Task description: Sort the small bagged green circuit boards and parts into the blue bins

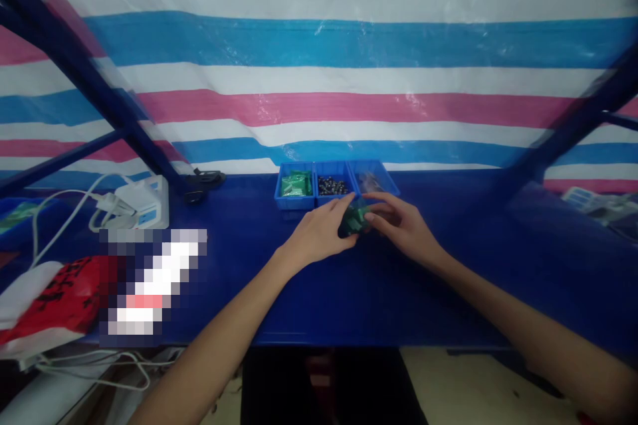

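Observation:
My left hand curves around the left side of a dark green item, its thumb beneath and fingers above. The fingertips of my right hand pinch at the item's right side. The item is blurred and partly hidden by the fingers. Just beyond my hands stand three joined blue bins: the left bin holds green packets, the middle one holds small dark and silvery parts, and the right one holds translucent pieces that are hard to make out.
On the blue table, a white power strip with cables and a black cable lie left. A red and white bag sits nearer. Grey items are at far right. A striped sheet hangs behind.

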`<state>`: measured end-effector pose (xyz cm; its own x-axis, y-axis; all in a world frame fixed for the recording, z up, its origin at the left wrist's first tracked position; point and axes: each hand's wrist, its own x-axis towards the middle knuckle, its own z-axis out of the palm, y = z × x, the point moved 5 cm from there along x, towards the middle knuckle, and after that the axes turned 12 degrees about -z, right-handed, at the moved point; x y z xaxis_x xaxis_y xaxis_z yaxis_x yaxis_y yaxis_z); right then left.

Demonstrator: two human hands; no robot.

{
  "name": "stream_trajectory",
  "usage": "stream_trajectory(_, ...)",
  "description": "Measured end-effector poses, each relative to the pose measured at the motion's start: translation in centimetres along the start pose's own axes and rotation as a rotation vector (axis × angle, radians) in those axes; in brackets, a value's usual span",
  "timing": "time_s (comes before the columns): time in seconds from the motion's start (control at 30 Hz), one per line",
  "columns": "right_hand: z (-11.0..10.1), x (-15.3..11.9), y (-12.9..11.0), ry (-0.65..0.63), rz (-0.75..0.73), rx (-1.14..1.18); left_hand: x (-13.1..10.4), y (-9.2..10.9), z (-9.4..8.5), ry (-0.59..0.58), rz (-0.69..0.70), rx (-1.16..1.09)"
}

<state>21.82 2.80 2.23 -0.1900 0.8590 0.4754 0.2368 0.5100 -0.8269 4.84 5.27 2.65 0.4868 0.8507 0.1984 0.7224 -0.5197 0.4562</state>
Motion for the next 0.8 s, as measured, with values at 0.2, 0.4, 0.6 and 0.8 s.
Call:
stream_trajectory(0.2,-0.6,0.0,-0.1,0.036,-0.097,-0.259,0.1,0.3,-0.7,0.001,0.023,-0.271)
stream_trajectory(0.4,-0.4,0.2,0.4,-0.009,-0.095,-0.252,0.5,0.3,-0.8,-0.059,-0.014,-0.388)
stream_trajectory(0.6,0.1,0.4,0.8,-0.049,0.111,0.037,0.8,-0.5,-1.4,0.087,-0.059,-0.374)
stream_trajectory(0.8,0.0,0.4,1.1,-0.006,0.125,0.107,1.0,-0.7,-1.1,0.028,-0.094,-0.522)
